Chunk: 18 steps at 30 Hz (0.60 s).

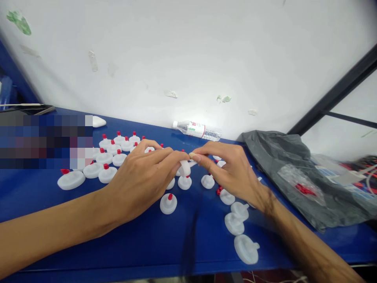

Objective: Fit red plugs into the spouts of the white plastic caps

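My left hand (147,173) is closed on a white round cap (185,169), held tilted above the table with its nozzle towards the right. The fingertips of my right hand (228,163) pinch together at that nozzle's end; whatever small thing they may grip is hidden. Below my hands stands a white cap with a red tip (168,203), and several more like it spread behind and left of my left hand. Under and in front of my right wrist lie several white caps without red tips, such as the nearest white cap (246,249).
A clear plastic bottle (197,129) lies against the white wall. On the right, a grey plastic bag (273,157) carries a small clear bag of red pieces (304,188). The blue table (141,243) ends at its front edge below. A blurred patch covers the far left.
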Each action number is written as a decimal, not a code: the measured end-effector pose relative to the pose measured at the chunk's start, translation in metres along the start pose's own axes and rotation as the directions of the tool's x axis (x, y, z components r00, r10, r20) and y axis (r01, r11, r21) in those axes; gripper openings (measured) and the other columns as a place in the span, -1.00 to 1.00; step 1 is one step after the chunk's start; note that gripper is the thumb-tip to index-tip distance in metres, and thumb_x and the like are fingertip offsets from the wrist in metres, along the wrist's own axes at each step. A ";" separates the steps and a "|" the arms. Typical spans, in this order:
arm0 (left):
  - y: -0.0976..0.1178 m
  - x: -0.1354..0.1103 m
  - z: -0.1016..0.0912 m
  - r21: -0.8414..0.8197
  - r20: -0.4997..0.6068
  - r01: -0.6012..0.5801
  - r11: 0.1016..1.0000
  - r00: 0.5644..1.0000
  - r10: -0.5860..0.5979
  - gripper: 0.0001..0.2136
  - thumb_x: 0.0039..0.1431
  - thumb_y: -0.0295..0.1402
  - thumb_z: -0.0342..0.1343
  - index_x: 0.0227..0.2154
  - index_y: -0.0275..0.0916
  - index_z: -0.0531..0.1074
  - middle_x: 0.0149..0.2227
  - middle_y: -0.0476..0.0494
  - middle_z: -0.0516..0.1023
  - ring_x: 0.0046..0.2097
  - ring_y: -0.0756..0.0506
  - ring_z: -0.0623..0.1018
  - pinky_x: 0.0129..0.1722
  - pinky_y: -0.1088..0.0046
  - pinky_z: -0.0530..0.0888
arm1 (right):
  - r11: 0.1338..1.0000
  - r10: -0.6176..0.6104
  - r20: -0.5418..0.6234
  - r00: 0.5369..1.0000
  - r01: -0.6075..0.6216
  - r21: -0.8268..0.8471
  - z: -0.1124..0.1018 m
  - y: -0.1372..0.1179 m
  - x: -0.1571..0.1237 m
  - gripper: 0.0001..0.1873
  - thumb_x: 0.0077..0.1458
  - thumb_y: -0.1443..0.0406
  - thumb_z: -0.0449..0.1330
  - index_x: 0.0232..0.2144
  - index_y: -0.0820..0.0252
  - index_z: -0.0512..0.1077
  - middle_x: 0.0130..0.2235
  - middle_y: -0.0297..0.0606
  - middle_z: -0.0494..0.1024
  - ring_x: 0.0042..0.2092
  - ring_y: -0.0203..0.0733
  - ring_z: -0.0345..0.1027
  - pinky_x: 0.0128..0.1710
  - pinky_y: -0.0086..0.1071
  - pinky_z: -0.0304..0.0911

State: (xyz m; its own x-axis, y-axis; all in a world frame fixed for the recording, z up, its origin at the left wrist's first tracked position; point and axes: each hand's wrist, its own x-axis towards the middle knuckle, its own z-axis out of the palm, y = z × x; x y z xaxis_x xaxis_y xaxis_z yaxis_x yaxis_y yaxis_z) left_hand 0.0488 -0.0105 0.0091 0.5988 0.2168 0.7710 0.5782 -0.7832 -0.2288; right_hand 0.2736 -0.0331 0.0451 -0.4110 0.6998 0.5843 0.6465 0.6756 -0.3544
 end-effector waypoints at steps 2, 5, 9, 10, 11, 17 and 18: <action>-0.001 0.001 0.000 0.000 0.007 0.038 0.999 0.999 -0.038 -0.81 0.43 -0.53 -0.05 -0.06 -0.21 0.41 -0.35 0.06 0.60 -0.35 -0.07 0.52 -0.05 0.24 0.41 | 1.000 0.004 -0.019 1.000 -0.004 0.003 -0.001 -0.001 0.000 -0.84 0.35 0.24 0.22 -0.23 0.07 0.62 -0.25 -0.35 0.71 -0.24 -0.22 0.56 -0.21 -0.36 0.42; -0.003 0.001 -0.001 -0.013 0.000 0.063 0.998 0.998 -0.063 -0.83 0.44 -0.50 -0.03 -0.05 -0.19 0.41 -0.30 0.06 0.63 -0.35 -0.07 0.53 -0.05 0.24 0.42 | 1.000 -0.003 -0.034 0.999 0.003 0.012 -0.002 -0.001 0.000 -0.84 0.34 0.24 0.23 -0.23 0.06 0.63 -0.26 -0.36 0.70 -0.25 -0.22 0.56 -0.22 -0.36 0.41; -0.002 0.000 -0.004 -0.052 0.027 0.069 0.996 0.997 -0.068 -0.84 0.45 -0.51 0.00 -0.02 -0.21 0.40 -0.25 0.06 0.63 -0.31 -0.04 0.52 -0.02 0.27 0.44 | 0.999 0.004 -0.025 1.000 -0.003 0.039 -0.002 -0.001 0.000 -0.86 0.33 0.25 0.25 -0.23 0.04 0.64 -0.27 -0.36 0.70 -0.25 -0.22 0.56 -0.21 -0.36 0.42; -0.002 -0.001 -0.004 -0.060 0.038 0.070 0.996 0.997 -0.068 -0.83 0.45 -0.51 0.01 0.00 -0.23 0.40 -0.25 0.05 0.63 -0.29 -0.04 0.53 -0.01 0.28 0.45 | 0.998 0.015 -0.023 1.000 -0.013 0.059 -0.002 -0.001 0.000 -0.86 0.32 0.25 0.25 -0.23 0.05 0.64 -0.27 -0.36 0.70 -0.25 -0.22 0.55 -0.22 -0.36 0.42; -0.001 -0.001 -0.004 -0.067 0.045 0.071 0.995 0.997 -0.068 -0.83 0.45 -0.51 0.03 0.02 -0.24 0.40 -0.24 0.05 0.62 -0.26 -0.04 0.53 -0.01 0.30 0.46 | 0.996 0.032 -0.018 0.999 -0.031 0.087 -0.001 -0.002 0.000 -0.86 0.32 0.24 0.26 -0.24 0.05 0.65 -0.28 -0.36 0.70 -0.26 -0.23 0.55 -0.22 -0.37 0.42; 0.004 -0.002 -0.003 -0.176 0.028 0.153 0.972 0.988 -0.151 -0.83 0.46 -0.48 0.00 0.00 -0.16 0.41 -0.24 0.08 0.63 -0.21 -0.06 0.56 -0.14 0.38 0.49 | 0.919 0.173 0.003 0.985 -0.163 0.358 0.002 -0.006 0.001 -0.90 0.27 0.23 0.31 -0.23 0.06 0.65 -0.31 -0.37 0.68 -0.31 -0.27 0.53 -0.30 -0.43 0.43; 0.004 -0.002 -0.003 -0.212 0.037 0.193 0.958 0.981 -0.189 -0.83 0.45 -0.47 0.01 0.00 -0.14 0.40 -0.24 0.08 0.63 -0.22 -0.07 0.57 -0.17 0.38 0.49 | 0.899 0.192 -0.005 0.981 -0.173 0.402 0.003 -0.006 0.001 -0.91 0.25 0.23 0.33 -0.22 0.06 0.64 -0.33 -0.37 0.67 -0.32 -0.28 0.53 -0.31 -0.44 0.43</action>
State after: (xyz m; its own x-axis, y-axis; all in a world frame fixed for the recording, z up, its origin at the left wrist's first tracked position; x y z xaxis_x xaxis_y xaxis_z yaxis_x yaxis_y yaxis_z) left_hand 0.0486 -0.0162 0.0085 0.4988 0.3828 0.7776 0.5519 -0.8321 0.0556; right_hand 0.2670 -0.0358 0.0460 -0.2760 0.8150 0.5095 0.3946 0.5794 -0.7132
